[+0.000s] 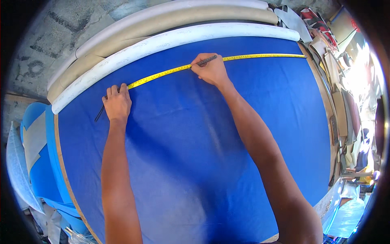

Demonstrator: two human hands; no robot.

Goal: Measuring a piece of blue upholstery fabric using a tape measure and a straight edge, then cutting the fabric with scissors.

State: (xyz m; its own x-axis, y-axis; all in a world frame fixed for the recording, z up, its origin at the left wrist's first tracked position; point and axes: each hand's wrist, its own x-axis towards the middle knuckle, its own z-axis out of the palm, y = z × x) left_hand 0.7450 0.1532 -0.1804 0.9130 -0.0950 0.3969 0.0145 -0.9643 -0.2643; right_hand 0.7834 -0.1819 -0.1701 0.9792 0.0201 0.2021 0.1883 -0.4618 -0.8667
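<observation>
Measuring the blue sheet (170, 110) seems in hand toward the bench (319, 75)'s far edge: left grip (118, 103) clamped on yellow tape (158, 75), right grip (213, 72) on dark pen (208, 60); marking next calls for steadiness.

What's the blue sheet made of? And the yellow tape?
The blue sheet looks like vinyl or maybe leather, softly shiny: it wrinkles and catches light. The tape could be coated metal or plastic, smooth yellow: it's thin and flat, which fits both.
</observation>
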